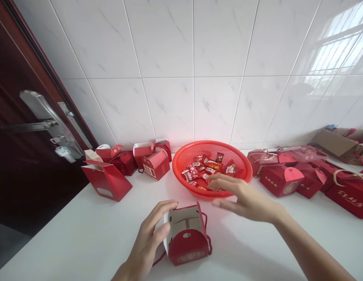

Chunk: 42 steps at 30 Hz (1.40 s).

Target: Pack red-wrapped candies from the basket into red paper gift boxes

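A small red gift box [188,246] stands on the white table in front of me with its top open. Its pale inside shows, and dark red cords hang at its sides. My left hand [150,234] holds the box by its left side, fingers along the far edge and thumb at the near left. Over the front right rim of a red plastic basket [181,183] hovers my right hand [242,199], fingers stretched out and apart, nothing in them. Wrapped candies [204,168] lie loose in the basket, partly hidden behind that hand.
Several red boxes [156,164] stand at the left by the wall, with a taller slanted red box [108,181] nearer. More red boxes [282,179] line the right side, before a brown cardboard box [333,144]. A dark door [29,156] borders the table's left.
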Each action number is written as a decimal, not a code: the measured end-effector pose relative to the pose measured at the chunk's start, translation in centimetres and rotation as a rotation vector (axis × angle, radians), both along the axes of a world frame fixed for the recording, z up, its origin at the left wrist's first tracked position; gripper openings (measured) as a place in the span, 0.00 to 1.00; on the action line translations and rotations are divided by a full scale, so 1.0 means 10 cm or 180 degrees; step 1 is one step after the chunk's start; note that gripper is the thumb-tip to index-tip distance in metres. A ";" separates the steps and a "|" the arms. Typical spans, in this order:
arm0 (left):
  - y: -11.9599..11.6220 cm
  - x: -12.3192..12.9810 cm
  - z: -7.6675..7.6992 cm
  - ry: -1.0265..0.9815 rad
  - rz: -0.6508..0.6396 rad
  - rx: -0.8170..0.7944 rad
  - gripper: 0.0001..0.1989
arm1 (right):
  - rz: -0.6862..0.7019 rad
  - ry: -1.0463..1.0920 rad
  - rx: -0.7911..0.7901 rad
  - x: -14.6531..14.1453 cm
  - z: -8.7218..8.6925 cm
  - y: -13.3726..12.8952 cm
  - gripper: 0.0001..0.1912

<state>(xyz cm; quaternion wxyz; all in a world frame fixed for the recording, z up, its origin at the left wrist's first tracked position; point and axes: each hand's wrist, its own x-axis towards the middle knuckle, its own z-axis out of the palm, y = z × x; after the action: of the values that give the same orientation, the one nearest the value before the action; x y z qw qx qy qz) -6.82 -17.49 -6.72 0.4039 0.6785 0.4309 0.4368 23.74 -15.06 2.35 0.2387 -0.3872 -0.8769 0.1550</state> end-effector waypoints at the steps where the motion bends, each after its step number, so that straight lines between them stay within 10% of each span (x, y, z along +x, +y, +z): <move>1: 0.00 0.00 0.00 -0.0006 -0.0021 -0.0007 0.25 | -0.0199 0.0140 -0.0022 0.08 0.00 0.08 0.19; 10: -0.06 0.11 0.02 -0.0571 0.0464 -0.0271 0.32 | -0.1547 0.0412 -0.0595 0.67 -0.21 0.60 0.16; 18: 0.27 -0.05 -0.23 -0.0465 0.0612 -0.0493 0.30 | -0.1071 -0.1350 -0.1217 0.40 0.01 1.14 0.31; 24: 0.37 -0.02 -0.28 -0.0260 0.0598 -0.0665 0.28 | -0.0993 -0.2218 -0.1394 -0.15 -0.31 1.26 0.30; 30: 0.34 0.03 -0.24 -0.0187 0.0480 -0.0603 0.24 | -0.0683 -0.2131 -0.1201 -0.19 -0.40 1.30 0.25; 42: 0.35 0.07 -0.25 -0.0354 0.0379 -0.0609 0.19 | -0.0719 -0.1672 -0.1161 -0.26 -0.05 1.73 0.19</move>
<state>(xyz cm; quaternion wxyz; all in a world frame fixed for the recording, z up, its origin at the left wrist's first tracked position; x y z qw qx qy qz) -6.14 -14.04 -9.26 0.4634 0.5848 0.4871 0.4539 21.19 2.26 1.81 -0.0528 -0.5450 -0.8179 0.1768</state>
